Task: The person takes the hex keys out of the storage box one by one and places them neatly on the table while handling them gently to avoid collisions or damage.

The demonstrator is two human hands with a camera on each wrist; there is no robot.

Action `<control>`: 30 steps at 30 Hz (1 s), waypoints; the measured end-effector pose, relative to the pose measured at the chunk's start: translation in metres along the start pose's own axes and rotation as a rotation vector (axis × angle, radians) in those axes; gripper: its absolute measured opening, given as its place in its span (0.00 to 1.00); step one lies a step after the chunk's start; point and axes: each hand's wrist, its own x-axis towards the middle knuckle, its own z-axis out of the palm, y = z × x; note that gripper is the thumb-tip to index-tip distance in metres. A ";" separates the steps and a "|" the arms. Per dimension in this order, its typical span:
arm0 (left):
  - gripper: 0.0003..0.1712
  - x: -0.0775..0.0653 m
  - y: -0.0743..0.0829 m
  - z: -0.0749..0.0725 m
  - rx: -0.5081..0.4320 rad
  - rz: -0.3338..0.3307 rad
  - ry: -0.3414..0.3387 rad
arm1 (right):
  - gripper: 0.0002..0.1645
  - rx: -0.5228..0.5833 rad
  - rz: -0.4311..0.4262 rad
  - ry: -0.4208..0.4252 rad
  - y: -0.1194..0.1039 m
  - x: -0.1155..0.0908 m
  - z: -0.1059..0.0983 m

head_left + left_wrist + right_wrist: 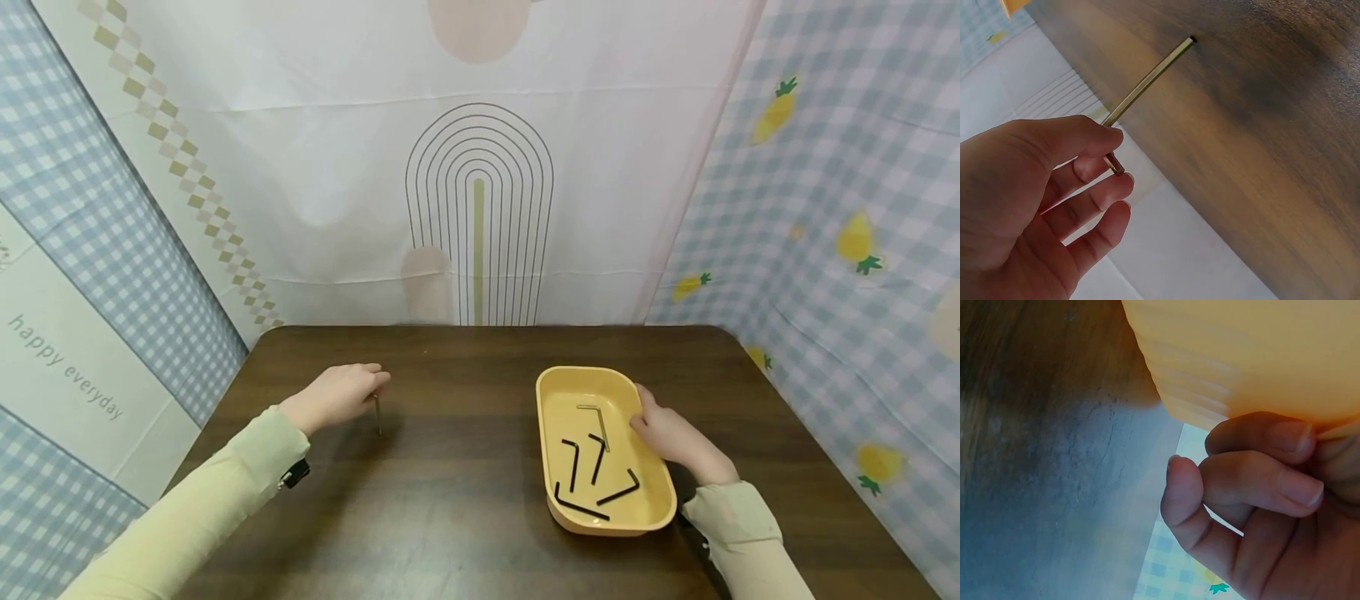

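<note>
My left hand (pixel 339 395) pinches a brass-coloured hex key (pixel 1147 82) near its bend, between thumb and fingers. The key's long arm points down, its tip right at the tabletop in the head view, while the short arm shows below the thumb in the left wrist view. On the right, my right hand (pixel 670 431) grips the side rim of a yellow plastic bin (pixel 558 390), with curled fingers under the edge in the right wrist view. Inside the bin lie several black hex keys (pixel 575 467) and one metallic hex key (pixel 601 425).
Both hands work over a dark brown wooden table (pixel 450 467) with rounded far corners. A white patterned cloth (pixel 330 192) hangs behind it, and blue checked cloth (pixel 825 333) with yellow pineapples hangs along the right side.
</note>
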 end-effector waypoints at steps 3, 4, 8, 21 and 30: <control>0.15 0.000 -0.002 0.003 -0.006 -0.013 0.007 | 0.39 0.001 -0.005 0.003 0.000 -0.001 0.000; 0.16 0.000 -0.003 0.004 -0.004 -0.017 0.010 | 0.39 0.000 -0.006 0.006 0.000 -0.001 0.000; 0.17 0.000 -0.006 0.012 -0.002 -0.023 0.022 | 0.39 -0.005 -0.006 0.009 0.001 -0.001 0.000; 0.16 -0.002 -0.013 0.035 -0.014 -0.069 -0.035 | 0.39 0.005 0.006 0.002 0.002 0.000 0.000; 0.15 -0.005 -0.017 0.044 -0.014 -0.074 -0.040 | 0.39 0.005 -0.002 0.002 0.001 -0.001 -0.001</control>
